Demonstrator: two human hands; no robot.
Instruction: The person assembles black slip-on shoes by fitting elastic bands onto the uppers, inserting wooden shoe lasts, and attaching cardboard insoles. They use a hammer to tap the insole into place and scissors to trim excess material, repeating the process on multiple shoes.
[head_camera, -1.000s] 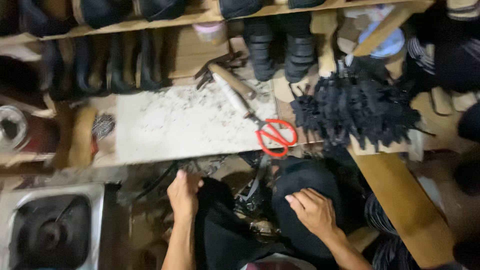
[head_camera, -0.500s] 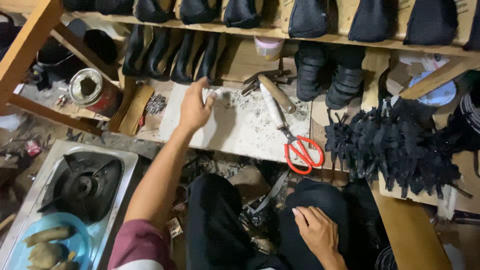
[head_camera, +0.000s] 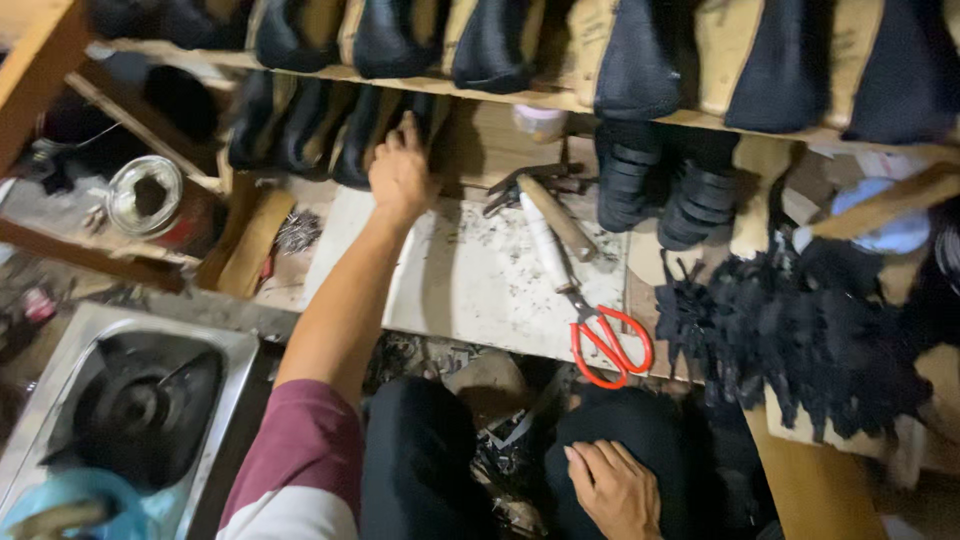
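- The wooden shelf (head_camera: 560, 100) runs across the top of the view, loaded with dark shoes on lasts; below it a second row of dark shoes (head_camera: 330, 135) stands on edge at the back of the bench, toes up, each long axis running up and away from the person.
- The pale work board (head_camera: 470, 280) lies flat in the middle, speckled with scraps, between that lower row and the person's knees.
- Far left, a steel stove (head_camera: 120, 400) sits low beside the left thigh; right of the board, a heap of black cut pieces (head_camera: 800, 340) spills over the edge.
- The left hand (head_camera: 402, 170) is stretched out far forward over the top edge of the board, fingers spread and reaching into the lower row; the fingertips touch or nearly touch one shoe, and I cannot tell if anything is gripped.
- So the shoe lies straight ahead of the left arm and up-left of the body — the left hand is by far the nearer one.
- The right hand (head_camera: 615, 490) rests well back on the right knee, fingers loosely curled, holding nothing.
- A hammer (head_camera: 555, 215) lies slanted on the board just right of the left hand, handle running down-right.
- Red-handled scissors (head_camera: 605, 340) lie at the board's near right edge, loops toward the person, closer to the right hand.
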